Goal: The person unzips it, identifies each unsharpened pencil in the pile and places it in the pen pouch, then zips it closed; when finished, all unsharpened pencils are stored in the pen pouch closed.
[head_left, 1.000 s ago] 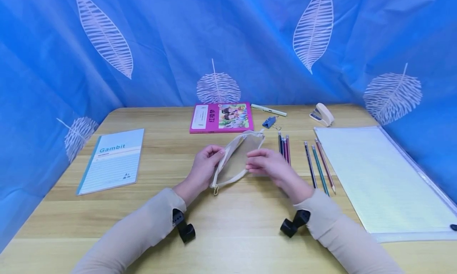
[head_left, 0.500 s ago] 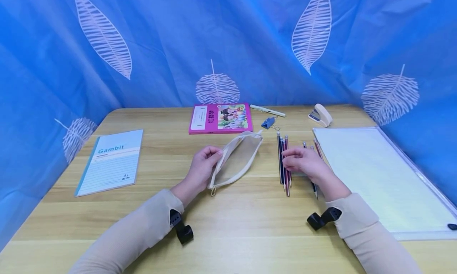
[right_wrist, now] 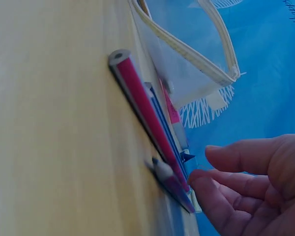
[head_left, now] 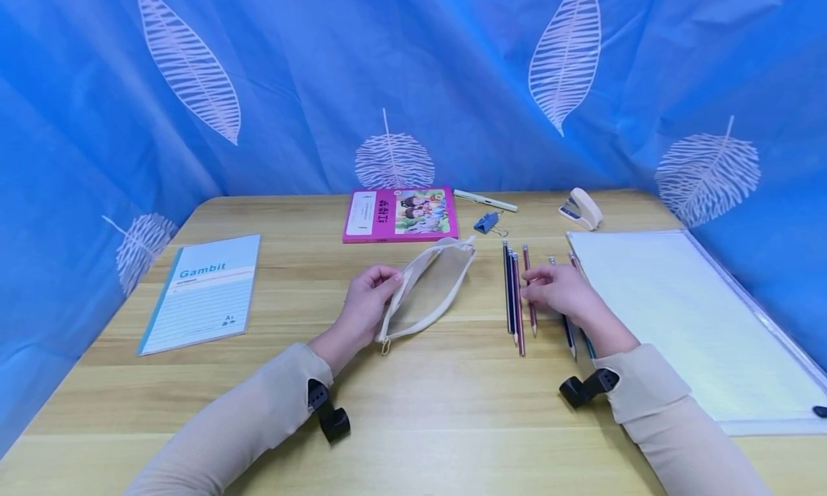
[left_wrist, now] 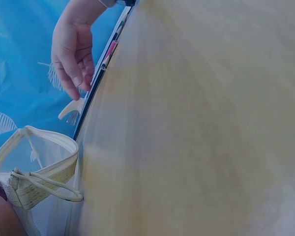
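Note:
My left hand (head_left: 370,298) pinches the near-left edge of a pale mesh zipper pouch (head_left: 423,295), whose mouth gapes wide. A cord loop (left_wrist: 54,186) hangs from its zipper end in the left wrist view. My right hand (head_left: 561,295) is low over the table, its fingertips close beside a dark red pencil (head_left: 533,322). In the right wrist view the thumb and fingers stand apart with nothing visibly gripped; contact with the pencil cannot be told. Several pencils (head_left: 507,295) lie bunched just left of that one. More pencils (head_left: 571,342) are partly hidden under the right hand.
A clear zip folder (head_left: 698,324) lies at the right, a Gambit notebook (head_left: 207,295) at the left. Along the back are a pink book (head_left: 400,214), a pale pen (head_left: 486,200), a blue binder clip (head_left: 487,222) and a white stapler (head_left: 583,207). A blue curtain (head_left: 310,65) hangs behind.
My right hand has left the pouch and moved right to the pencils. One dark red pencil has shifted right, apart from the bunch. The left hand has stayed on the pouch.

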`<action>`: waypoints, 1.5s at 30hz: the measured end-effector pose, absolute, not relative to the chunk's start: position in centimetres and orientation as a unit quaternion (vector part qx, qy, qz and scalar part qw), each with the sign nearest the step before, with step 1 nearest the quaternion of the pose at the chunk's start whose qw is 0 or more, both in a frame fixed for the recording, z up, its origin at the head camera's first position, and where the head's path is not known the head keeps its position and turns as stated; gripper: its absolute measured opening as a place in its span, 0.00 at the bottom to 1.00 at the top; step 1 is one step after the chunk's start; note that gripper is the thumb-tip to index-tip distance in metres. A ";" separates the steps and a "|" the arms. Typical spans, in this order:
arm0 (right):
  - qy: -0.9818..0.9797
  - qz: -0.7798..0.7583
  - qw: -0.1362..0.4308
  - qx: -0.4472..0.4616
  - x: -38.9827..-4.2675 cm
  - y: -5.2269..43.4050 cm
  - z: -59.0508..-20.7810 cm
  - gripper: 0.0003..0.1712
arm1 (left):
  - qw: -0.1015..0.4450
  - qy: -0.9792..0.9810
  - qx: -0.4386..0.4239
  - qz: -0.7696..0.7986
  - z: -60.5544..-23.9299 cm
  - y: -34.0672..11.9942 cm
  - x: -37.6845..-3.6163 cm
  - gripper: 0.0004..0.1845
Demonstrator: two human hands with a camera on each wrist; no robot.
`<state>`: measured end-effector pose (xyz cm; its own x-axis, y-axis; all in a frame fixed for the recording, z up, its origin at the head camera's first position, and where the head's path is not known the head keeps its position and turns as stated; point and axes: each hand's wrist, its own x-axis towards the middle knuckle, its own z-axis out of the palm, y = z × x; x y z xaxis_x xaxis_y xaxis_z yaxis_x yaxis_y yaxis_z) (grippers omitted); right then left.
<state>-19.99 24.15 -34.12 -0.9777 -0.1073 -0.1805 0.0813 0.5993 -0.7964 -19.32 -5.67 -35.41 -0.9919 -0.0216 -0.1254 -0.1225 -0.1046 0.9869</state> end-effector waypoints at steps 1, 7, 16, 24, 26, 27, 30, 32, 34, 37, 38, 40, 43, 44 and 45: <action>0.889 -0.448 0.100 -0.006 -20.0 24.1 -34.1 0.25 | 0.035 0.666 -0.055 0.743 -35.4 -5.7 -19.3 0.03; 0.899 -0.429 0.093 0.001 -20.2 24.2 -34.3 0.28 | 0.038 0.666 -0.054 0.743 -35.5 -5.6 -19.4 0.03; 0.929 -0.361 0.085 -0.002 -20.2 24.2 -34.1 0.30 | 0.037 0.683 -0.057 0.727 -35.4 -5.6 -19.3 0.05; 0.916 -0.383 0.122 -0.004 -20.7 24.3 -34.7 0.35 | 0.035 0.681 -0.060 0.729 -35.4 -5.6 -19.4 0.04; 0.907 -0.400 0.131 -0.005 -20.8 24.3 -34.7 0.36 | 0.035 0.684 -0.060 0.727 -35.4 -5.6 -19.3 0.04; 0.900 -0.412 0.138 -0.005 -20.8 24.4 -34.7 0.36 | 0.035 0.684 -0.059 0.726 -35.4 -5.6 -19.3 0.04; 0.884 -0.439 0.159 0.001 -20.9 24.4 -34.7 0.36 | 0.035 0.687 -0.059 0.723 -35.4 -5.6 -19.3 0.05; 0.880 -0.444 0.169 0.000 -21.0 24.5 -34.6 0.37 | 0.035 0.686 -0.059 0.725 -35.5 -5.6 -19.3 0.05; 0.884 -0.432 0.176 -0.003 -21.1 24.4 -34.6 0.38 | 0.034 0.684 -0.060 0.726 -35.5 -5.6 -19.3 0.04; 0.898 -0.400 0.184 -0.003 -21.2 24.3 -34.5 0.39 | 0.034 0.681 -0.059 0.729 -35.7 -5.6 -19.4 0.04; 0.902 -0.391 0.186 -0.002 -21.2 24.3 -34.4 0.40 | 0.034 0.682 -0.059 0.728 -35.7 -5.6 -19.4 0.04; 0.907 -0.376 0.190 0.003 -21.3 24.2 -34.4 0.41 | 0.035 0.683 -0.059 0.727 -35.8 -5.6 -19.4 0.04; 0.904 -0.381 0.196 0.001 -21.2 24.1 -34.4 0.42 | 0.037 0.679 -0.058 0.731 -35.7 -5.6 -19.4 0.04; 0.901 -0.387 0.197 -0.001 -21.2 24.1 -34.4 0.42 | 0.037 0.677 -0.058 0.732 -35.7 -5.6 -19.4 0.04; 0.898 -0.393 0.198 -0.001 -21.2 24.2 -34.4 0.42 | 0.036 0.677 -0.058 0.733 -35.7 -5.6 -19.4 0.04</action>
<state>-21.24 24.16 -34.43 -0.9215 -0.1579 -0.3549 0.1539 0.6904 -0.7068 -19.41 -5.61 -35.72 -0.9907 -0.0252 -0.1338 -0.1314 -0.0814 0.9880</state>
